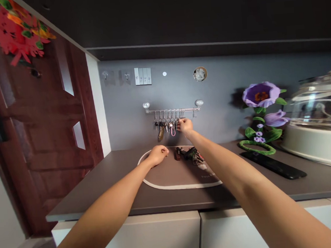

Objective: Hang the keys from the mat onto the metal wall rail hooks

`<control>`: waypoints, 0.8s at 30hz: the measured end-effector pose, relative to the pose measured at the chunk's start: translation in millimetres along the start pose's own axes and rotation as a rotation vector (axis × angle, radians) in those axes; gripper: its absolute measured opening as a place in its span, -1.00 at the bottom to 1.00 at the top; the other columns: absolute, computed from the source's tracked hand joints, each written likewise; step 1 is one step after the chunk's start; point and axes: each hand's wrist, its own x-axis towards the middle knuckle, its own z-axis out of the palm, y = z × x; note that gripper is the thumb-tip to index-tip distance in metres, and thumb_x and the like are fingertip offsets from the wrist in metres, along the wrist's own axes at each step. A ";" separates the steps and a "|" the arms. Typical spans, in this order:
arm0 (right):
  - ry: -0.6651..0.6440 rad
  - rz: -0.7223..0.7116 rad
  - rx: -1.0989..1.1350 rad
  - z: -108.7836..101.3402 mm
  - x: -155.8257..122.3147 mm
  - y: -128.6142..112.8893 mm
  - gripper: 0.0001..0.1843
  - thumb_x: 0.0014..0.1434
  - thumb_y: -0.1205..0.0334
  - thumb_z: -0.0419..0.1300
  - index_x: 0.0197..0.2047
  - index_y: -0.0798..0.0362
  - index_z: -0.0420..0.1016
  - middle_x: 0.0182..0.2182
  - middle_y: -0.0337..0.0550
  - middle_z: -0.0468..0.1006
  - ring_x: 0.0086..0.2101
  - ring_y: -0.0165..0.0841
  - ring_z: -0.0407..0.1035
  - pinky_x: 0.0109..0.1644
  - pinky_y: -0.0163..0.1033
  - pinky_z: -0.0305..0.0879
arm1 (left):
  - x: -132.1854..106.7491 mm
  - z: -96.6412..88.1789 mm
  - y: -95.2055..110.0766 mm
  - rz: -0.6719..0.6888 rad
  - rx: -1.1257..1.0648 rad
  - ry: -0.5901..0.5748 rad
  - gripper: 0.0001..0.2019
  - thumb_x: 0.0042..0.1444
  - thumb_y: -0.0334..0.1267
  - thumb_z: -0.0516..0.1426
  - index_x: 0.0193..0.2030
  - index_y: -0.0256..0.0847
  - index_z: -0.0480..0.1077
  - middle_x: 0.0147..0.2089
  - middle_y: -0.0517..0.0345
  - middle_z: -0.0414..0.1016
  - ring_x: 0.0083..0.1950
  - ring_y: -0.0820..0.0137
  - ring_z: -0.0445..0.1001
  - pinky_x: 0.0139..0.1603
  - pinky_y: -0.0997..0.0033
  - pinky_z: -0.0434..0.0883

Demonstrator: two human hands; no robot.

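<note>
My right hand is raised to the hook rail on the grey back wall. Its fingers pinch keys near the rail's right part; the hand partly covers them. More keys hang to the left, among them a brown key fob and a pink loop. Below the rail, my left hand rests over the left side of a brown mat, fingers curled in, with nothing visible in them. A pile of keys and dark fobs lies on the mat, to the right of that hand.
A black phone lies on the counter at right, beside a purple artificial flower and a white appliance with a clear cover. A dark cabinet overhangs the counter. At left is a red-brown door.
</note>
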 end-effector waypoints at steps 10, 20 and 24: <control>-0.038 -0.060 -0.067 -21.8 -15.1 5.6 -0.84 -0.01 0.39 0.02 -0.32 0.11 0.35 -0.43 -0.17 0.45 -0.48 -0.48 0.33 -0.34 -0.29 0.32 | -3.1 -4.1 -1.3 0.117 0.206 -0.004 -0.81 -0.01 -0.29 0.02 -0.36 -0.29 0.43 -0.35 0.08 0.49 -0.34 0.42 0.40 -0.29 0.48 0.29; -0.147 -0.243 -0.259 -65.1 -52.8 21.9 -0.81 -0.01 0.36 0.04 -0.30 0.11 0.41 -0.34 -0.14 0.52 -0.29 -0.40 0.38 -0.06 -0.21 0.23 | 12.8 0.2 27.0 -0.140 0.309 -0.010 -0.86 -0.10 -0.37 0.09 -0.35 -0.30 0.42 -0.40 0.10 0.47 -0.41 0.44 0.36 -0.37 0.49 0.25; -0.161 -0.287 -0.295 -81.6 -61.9 32.7 -0.81 0.01 0.39 0.03 -0.30 0.10 0.42 -0.36 -0.15 0.52 -0.29 -0.41 0.39 -0.06 -0.22 0.23 | 20.1 11.4 39.3 -0.144 0.294 -0.028 -0.91 -0.13 -0.30 0.12 -0.51 -0.28 0.39 -0.51 0.15 0.43 -0.50 0.46 0.31 -0.45 0.49 0.20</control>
